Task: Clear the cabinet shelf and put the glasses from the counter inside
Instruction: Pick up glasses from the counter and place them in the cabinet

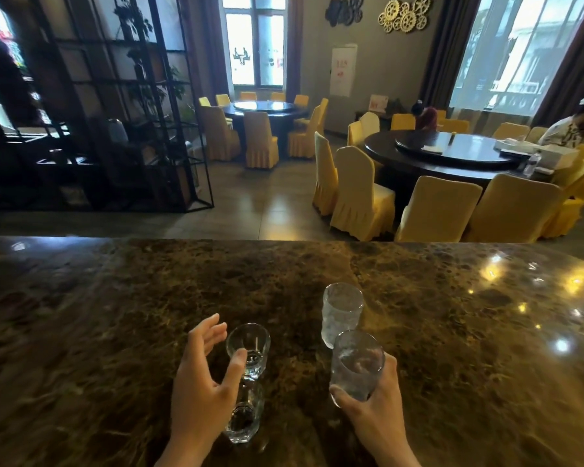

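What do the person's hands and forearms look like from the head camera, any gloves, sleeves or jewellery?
Both the left hand and right hand are bare: no gloves, rings, watch or bracelet visible. The forearms are uncovered down to the frame's bottom edge, with no sleeve in view. Fingernails look short and unpainted.

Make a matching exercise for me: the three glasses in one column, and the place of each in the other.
Things:
1. small smooth clear glass
2. far textured clear glass
3. near textured clear glass

Places:
A. gripped by the right hand
B. beside the open left hand
C. on the brown marble counter, away from both hands

Pairs: 1-B, 2-C, 3-A
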